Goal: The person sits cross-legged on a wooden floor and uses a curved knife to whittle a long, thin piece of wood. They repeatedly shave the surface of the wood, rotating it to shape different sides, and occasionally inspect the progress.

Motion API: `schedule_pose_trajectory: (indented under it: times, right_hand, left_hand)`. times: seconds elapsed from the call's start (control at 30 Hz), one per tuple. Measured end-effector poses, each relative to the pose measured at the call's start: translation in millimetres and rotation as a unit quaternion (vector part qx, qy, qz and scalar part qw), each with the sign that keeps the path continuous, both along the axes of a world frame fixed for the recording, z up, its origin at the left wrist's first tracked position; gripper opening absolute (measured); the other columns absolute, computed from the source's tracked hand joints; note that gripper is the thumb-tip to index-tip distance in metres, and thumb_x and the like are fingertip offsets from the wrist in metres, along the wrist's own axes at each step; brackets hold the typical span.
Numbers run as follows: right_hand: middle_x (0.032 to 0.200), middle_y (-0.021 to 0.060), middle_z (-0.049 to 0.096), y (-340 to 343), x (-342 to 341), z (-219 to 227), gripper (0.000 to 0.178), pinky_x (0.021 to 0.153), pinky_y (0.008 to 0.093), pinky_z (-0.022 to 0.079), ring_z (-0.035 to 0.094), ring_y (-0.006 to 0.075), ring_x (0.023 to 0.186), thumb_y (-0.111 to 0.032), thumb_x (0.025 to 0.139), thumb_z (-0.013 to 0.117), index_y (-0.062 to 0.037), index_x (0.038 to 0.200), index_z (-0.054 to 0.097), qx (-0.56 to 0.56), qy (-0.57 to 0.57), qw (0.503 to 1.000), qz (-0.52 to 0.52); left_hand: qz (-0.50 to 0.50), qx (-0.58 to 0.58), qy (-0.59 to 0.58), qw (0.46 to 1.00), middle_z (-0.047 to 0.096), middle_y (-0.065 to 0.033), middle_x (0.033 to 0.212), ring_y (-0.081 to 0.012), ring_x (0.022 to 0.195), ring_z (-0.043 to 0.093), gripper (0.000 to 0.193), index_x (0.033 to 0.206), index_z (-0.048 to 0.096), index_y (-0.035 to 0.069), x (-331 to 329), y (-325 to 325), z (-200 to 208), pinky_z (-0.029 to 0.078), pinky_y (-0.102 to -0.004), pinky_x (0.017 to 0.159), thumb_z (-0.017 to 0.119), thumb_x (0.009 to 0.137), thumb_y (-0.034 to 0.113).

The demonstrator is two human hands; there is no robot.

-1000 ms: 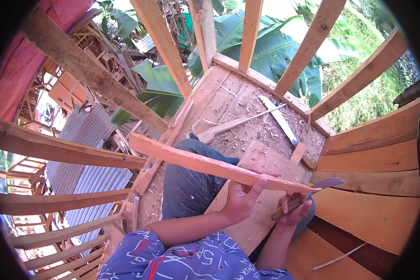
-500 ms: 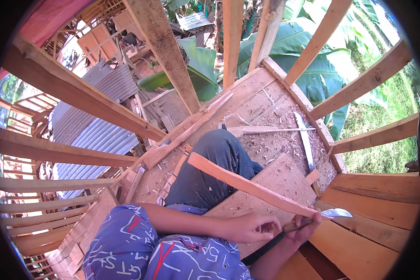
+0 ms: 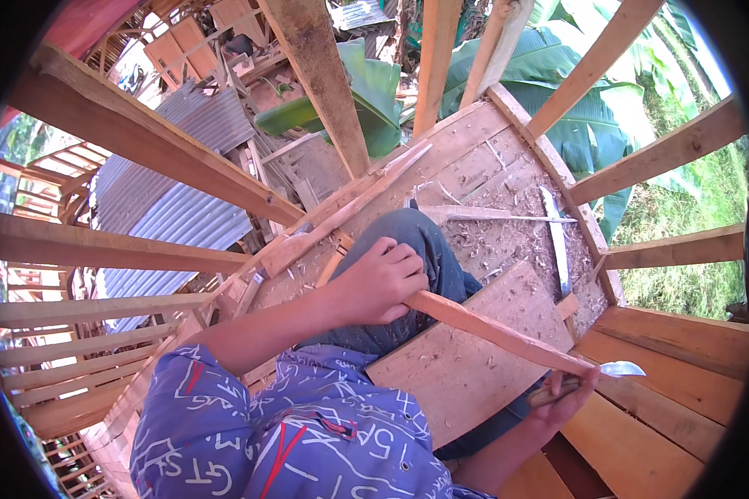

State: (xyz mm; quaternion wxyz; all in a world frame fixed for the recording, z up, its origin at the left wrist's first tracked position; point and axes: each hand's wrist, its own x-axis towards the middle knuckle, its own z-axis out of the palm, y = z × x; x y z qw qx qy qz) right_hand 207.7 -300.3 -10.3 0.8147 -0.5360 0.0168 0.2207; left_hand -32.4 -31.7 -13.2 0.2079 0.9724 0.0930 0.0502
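Observation:
My left hand [image 3: 384, 285] is closed around the upper left end of a slim, slightly curved wooden strip [image 3: 495, 327], above my bent knee. The strip slants down to the right across a flat wooden board [image 3: 466, 366]. At its lower end, my right hand [image 3: 564, 395] is wrapped round the brown handle of a knife [image 3: 622, 368]. The pale curved blade sticks out past the strip's end. My right fingers also touch the strip there; whether they grip it is partly hidden.
A long blade [image 3: 555, 237] lies on the shaving-strewn wooden floor [image 3: 483, 179], near a light wooden piece [image 3: 474, 214]. Slanted wooden posts [image 3: 320, 83] ring the platform. Corrugated metal sheets [image 3: 175, 195] lie beyond at left, large green leaves [image 3: 549, 100] at the back right.
My left hand has moved from near the knife handle up and left, taking hold of the strip's upper end. My right hand, with the knife, has shifted slightly right.

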Motion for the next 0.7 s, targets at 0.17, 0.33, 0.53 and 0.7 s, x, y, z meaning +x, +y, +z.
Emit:
schedule_pose_trajectory:
  times: [0.17,0.33,0.53,0.7]
  right_hand:
    - [0.078,0.0083,0.061,5.6,-0.3,10.7,0.035,0.035,0.0178,0.033,0.049,0.0097,0.052,-0.040,0.098,0.051,-0.0079,0.086,0.055,0.061,0.047,0.995,-0.064]
    - [0.066,0.0060,0.052,5.3,-14.7,-10.2,0.043,0.038,0.0218,0.037,0.045,0.0137,0.047,-0.045,0.100,0.044,-0.0102,0.075,0.041,0.026,-0.031,0.998,0.050]
    - [0.054,0.0045,0.041,15.1,-52.9,-30.7,0.049,0.043,0.0301,0.037,0.045,0.0137,0.046,-0.045,0.098,0.049,-0.0058,0.069,0.048,-0.164,-0.144,0.949,0.228]
    - [0.055,0.0133,0.050,51.7,-57.1,-12.3,0.044,0.046,0.0375,0.041,0.055,0.0268,0.048,-0.039,0.092,0.060,-0.0022,0.069,0.053,-0.361,-0.401,0.796,0.275]
  left_hand:
    - [0.007,-0.134,0.083,0.988,0.061,-0.0098,0.072,-0.0316,0.076,0.064,0.027,0.083,0.056,0.007,5.9,-6.0,3.9,0.047,-0.0423,0.066,0.072,0.070,0.024]
    - [0.128,-0.291,0.073,0.945,0.060,-0.0176,0.066,-0.0405,0.064,0.060,0.023,0.084,0.056,0.003,-3.2,-20.1,-1.1,0.045,-0.0458,0.056,0.068,0.079,0.023]
    - [0.185,-0.370,0.048,0.909,0.059,-0.0213,0.066,-0.0393,0.062,0.060,0.021,0.083,0.059,0.001,11.7,-18.6,-1.6,0.046,-0.0415,0.056,0.066,0.083,0.020]
    - [0.199,-0.343,0.047,0.917,0.058,-0.0208,0.064,-0.0386,0.060,0.060,0.019,0.084,0.060,0.001,18.0,-19.0,-9.1,0.046,-0.0405,0.054,0.068,0.082,0.019]
